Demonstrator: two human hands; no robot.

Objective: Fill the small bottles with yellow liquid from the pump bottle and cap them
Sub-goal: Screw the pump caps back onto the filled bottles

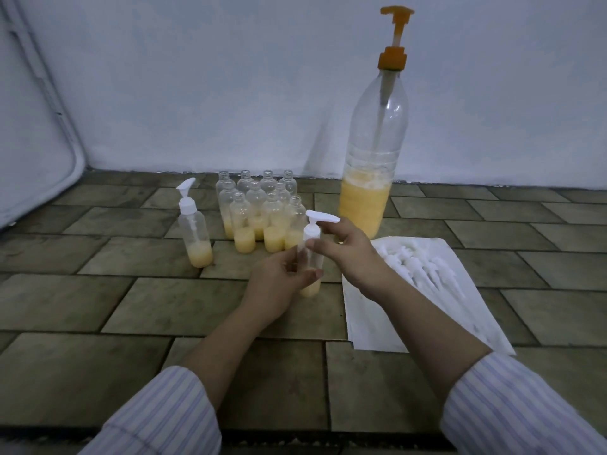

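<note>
Blurred white pump caps (423, 267), individual count indistinct.

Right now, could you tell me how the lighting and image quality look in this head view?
Head view: dim, flat, bluish light; the large pump bottle casts a soft shadow left onto the wall. The pile of white pump caps is washed out against its white sheet, details lost. Wide-angle distortion bends the floor tiles. Overall softness; no strong glare.
</note>
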